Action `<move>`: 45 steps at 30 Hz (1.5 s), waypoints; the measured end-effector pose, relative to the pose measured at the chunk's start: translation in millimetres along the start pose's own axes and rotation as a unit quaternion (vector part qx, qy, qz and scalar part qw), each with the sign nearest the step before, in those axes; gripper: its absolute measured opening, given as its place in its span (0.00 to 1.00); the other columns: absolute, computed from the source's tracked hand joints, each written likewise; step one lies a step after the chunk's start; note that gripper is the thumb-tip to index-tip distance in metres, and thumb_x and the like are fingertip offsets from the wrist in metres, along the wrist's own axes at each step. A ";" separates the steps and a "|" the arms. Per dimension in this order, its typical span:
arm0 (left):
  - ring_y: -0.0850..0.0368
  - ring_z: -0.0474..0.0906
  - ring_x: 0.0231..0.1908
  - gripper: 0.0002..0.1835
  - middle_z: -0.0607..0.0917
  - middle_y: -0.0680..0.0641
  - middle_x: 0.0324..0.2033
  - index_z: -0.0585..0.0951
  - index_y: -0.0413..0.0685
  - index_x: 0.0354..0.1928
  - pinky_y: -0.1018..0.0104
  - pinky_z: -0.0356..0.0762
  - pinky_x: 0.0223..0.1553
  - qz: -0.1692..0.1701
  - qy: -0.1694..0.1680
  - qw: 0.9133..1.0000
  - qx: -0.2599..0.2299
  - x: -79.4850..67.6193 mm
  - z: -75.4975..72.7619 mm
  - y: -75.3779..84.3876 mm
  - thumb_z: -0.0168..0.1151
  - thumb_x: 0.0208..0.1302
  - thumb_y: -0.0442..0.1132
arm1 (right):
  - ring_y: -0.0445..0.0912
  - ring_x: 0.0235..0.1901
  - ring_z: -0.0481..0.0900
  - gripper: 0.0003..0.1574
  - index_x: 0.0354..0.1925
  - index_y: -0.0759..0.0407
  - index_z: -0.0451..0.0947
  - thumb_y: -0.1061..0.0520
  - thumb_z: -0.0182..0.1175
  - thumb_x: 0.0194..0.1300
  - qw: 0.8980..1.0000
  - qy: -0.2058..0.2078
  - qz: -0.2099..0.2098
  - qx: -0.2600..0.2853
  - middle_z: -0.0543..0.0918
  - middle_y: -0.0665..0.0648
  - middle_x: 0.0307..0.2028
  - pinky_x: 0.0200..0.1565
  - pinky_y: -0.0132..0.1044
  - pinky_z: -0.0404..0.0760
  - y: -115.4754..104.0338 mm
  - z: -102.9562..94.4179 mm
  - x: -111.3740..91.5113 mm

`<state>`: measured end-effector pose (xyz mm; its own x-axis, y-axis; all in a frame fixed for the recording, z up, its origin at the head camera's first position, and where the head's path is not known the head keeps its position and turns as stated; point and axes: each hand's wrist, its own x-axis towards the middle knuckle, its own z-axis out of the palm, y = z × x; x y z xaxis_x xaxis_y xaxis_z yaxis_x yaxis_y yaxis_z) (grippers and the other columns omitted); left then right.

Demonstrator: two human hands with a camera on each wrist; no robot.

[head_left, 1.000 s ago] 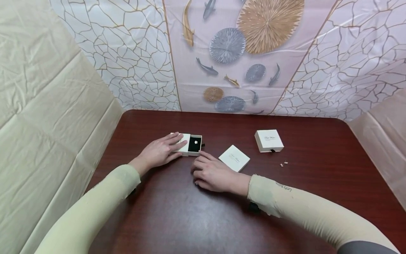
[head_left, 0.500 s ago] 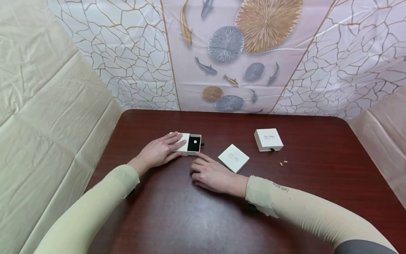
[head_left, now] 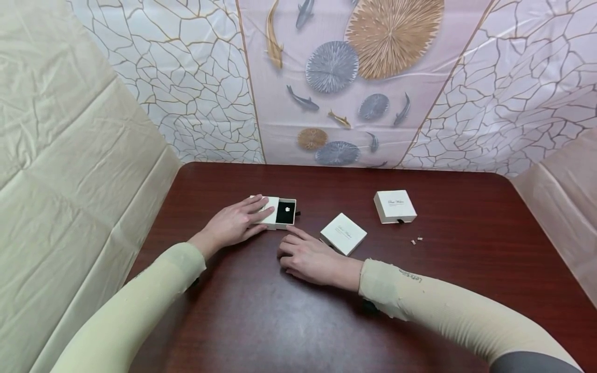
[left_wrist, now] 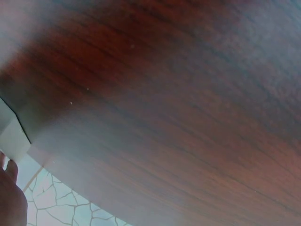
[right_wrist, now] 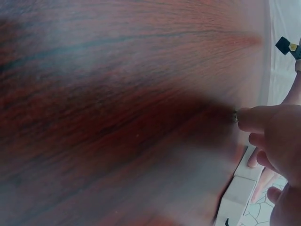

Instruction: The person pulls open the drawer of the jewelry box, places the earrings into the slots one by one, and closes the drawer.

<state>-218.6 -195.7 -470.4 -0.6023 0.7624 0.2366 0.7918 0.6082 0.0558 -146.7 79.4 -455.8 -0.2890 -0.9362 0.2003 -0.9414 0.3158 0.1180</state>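
I see, centre-left, the left hand spread on a box; the right hand pinches a shiny bit.

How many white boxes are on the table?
3: a partly open box under the left hand, an angled box beside the right hand, and another box farther right.

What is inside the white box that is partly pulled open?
The pulled-out tray shows a small pale ornament on black lining. The rest is hidden under the white cover, on which the left hand rests.
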 end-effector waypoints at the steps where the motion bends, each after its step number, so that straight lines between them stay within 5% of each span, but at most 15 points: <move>1: 0.37 0.71 0.74 0.28 0.77 0.36 0.72 0.78 0.46 0.74 0.47 0.69 0.75 0.001 0.000 1.000 -0.001 0.1 0.0 -0.1 0.66 0.77 0.47 | 0.49 0.58 0.79 0.01 0.38 0.48 0.87 0.55 0.71 0.68 1.000 0.001 0.000 0.000 0.84 0.49 0.47 0.78 0.58 0.65 0.0 0.4 0.2; 19: 0.37 0.72 0.74 0.28 0.76 0.36 0.72 0.78 0.46 0.74 0.47 0.70 0.75 0.001 0.001 1.000 0.010 0.4 1.4 -0.6 0.66 0.77 0.47 | 0.50 0.60 0.79 0.03 0.37 0.50 0.88 0.59 0.72 0.68 0.998 0.003 0.031 0.058 0.84 0.50 0.49 0.78 0.59 0.64 10.5 -11.1 -0.3; 45: 0.37 0.73 0.73 0.29 0.78 0.36 0.71 0.79 0.47 0.73 0.47 0.71 0.74 0.004 0.010 1.000 0.006 0.4 0.5 0.0 0.68 0.75 0.48 | 0.58 0.61 0.77 0.05 0.34 0.55 0.87 0.62 0.71 0.69 0.978 0.005 0.136 0.161 0.85 0.60 0.56 0.77 0.70 0.57 83.0 -52.0 19.6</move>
<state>-218.9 -195.3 -470.8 -0.5932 0.7633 0.2557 0.7957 0.6041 0.0426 -221.5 95.3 -391.6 -0.5352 -0.8225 0.1924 -0.8369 0.4854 -0.2528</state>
